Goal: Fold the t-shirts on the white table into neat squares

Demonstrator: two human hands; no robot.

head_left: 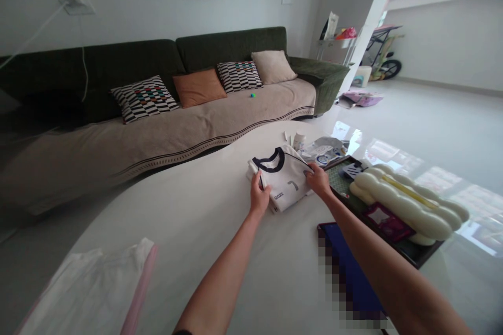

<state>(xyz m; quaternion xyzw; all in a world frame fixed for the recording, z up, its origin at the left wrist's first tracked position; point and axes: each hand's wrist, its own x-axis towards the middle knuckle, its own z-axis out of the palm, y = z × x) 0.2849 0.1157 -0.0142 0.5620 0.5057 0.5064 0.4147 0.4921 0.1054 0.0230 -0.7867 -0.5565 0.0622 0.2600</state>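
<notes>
A folded white T-shirt (285, 175) with a dark navy collar and a "7" on its front lies on top of other folded cloth on the white table (188, 204). My left hand (259, 192) grips its left edge, thumb on top. At the opposite edge, my right hand (317, 179) pinches the cloth, thumb and fingers closed; the fingers under the fabric are hidden. Toward the table's near left corner lies a white garment with a pink edge (94, 285), partly cut off by the frame.
Right of the shirt is a dark tray (418, 261) holding a cream cloud-shaped tissue box (408, 201). A blue flat item (353, 272), partly pixelated, lies beneath my right forearm. Behind the shirt are a small white bottle (299, 140) and a clear plastic bag (324, 151). A green sofa (236, 42) stands beyond.
</notes>
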